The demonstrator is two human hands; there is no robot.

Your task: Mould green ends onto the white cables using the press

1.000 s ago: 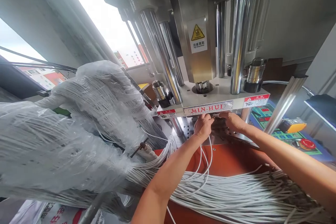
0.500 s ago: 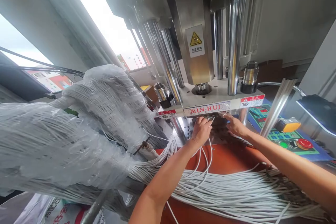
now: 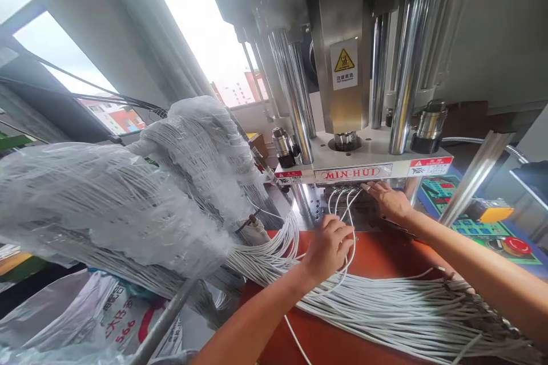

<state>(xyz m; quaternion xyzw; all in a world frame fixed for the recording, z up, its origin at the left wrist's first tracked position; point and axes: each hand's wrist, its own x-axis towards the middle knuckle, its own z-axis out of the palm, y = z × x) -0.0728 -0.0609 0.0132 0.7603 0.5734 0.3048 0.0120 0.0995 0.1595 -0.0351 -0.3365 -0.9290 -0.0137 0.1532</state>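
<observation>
My left hand (image 3: pixel 329 246) is raised over the red-orange work surface (image 3: pixel 385 251), its fingers curled but apart, beside white cable loops (image 3: pixel 351 218). The loops run up to the mould area under the press plate (image 3: pixel 398 166) marked MIN-HUI. My right hand (image 3: pixel 391 201) reaches to that area, fingers extended at the plate's lower edge; its fingertips seem to touch something small there that I cannot make out. A thick bundle of white cables (image 3: pixel 385 302) lies across the surface below both hands.
Plastic-wrapped cable bundles (image 3: pixel 128 211) fill the left side. Shiny press columns (image 3: pixel 411 63) rise above the plate. A control panel with a red button (image 3: pixel 518 245) is at the right, behind a metal post (image 3: pixel 477 174). Printed bags (image 3: pixel 124 313) lie at lower left.
My left hand has drawn back and down from the mould area, uncovering the cable ends there. My right hand stays near the plate. The view has shifted, moving the press rightward in the picture.
</observation>
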